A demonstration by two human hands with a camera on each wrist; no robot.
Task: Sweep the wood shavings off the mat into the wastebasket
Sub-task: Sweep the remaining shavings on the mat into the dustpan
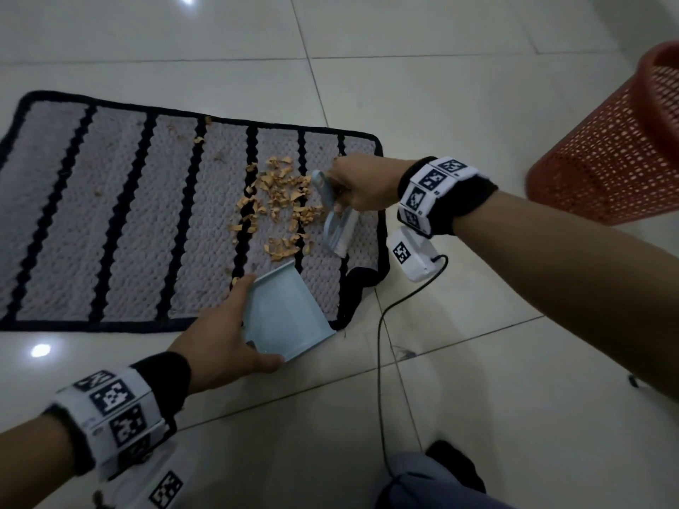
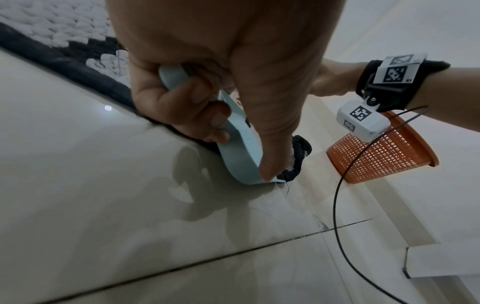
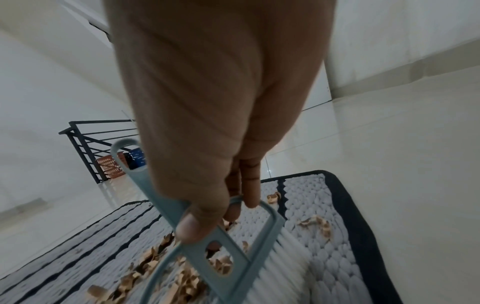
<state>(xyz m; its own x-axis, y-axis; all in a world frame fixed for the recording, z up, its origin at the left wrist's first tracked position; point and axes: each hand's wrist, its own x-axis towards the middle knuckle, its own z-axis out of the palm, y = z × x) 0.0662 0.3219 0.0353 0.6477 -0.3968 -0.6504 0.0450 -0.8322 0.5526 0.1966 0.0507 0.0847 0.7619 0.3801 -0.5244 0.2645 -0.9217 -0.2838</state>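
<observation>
A grey woven mat (image 1: 121, 214) with black stripes lies on the tiled floor. Tan wood shavings (image 1: 281, 203) are heaped on its right part, seen close as shavings (image 3: 182, 283). My right hand (image 1: 362, 189) grips a light blue hand brush (image 1: 340, 225) by its handle, white bristles down on the mat just right of the heap; the brush (image 3: 233, 253) fills the right wrist view. My left hand (image 1: 224, 339) holds a pale blue dustpan (image 1: 286, 314) at the mat's near edge, its mouth toward the shavings; the dustpan (image 2: 239, 148) is pinched by fingers and thumb.
A red mesh wastebasket (image 1: 617, 141) stands on the floor to the right of the mat, also the wastebasket (image 2: 384, 154). A black cable (image 1: 382, 343) trails from my right wrist across the tiles. A black railing (image 3: 88, 144) with baskets stands far off.
</observation>
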